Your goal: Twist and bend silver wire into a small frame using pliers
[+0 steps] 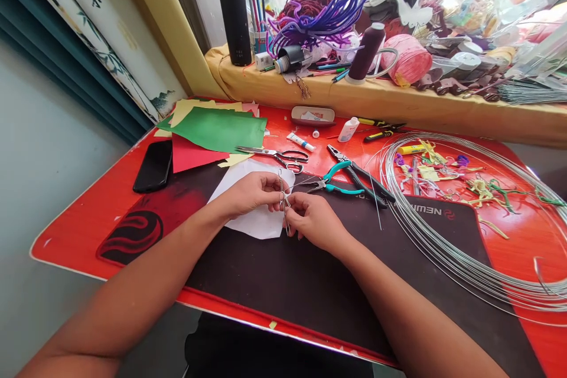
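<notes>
Between my two hands is a small piece of bent wire, with thin loops and ends sticking out above and below the fingers. My left hand pinches its upper part between thumb and fingertips. Lower down, my right hand is closed on the same wire, its fingers curled. Both hands are over a white sheet of paper on the black desk mat. Right behind the right hand lie teal-handled pliers, with black-handled pliers beside them. Scissors rest beyond the paper.
A large coil of wire covers the right side of the red table. Coloured scraps lie inside it. At left are a phone and green paper. A glue bottle stands near the crowded sill.
</notes>
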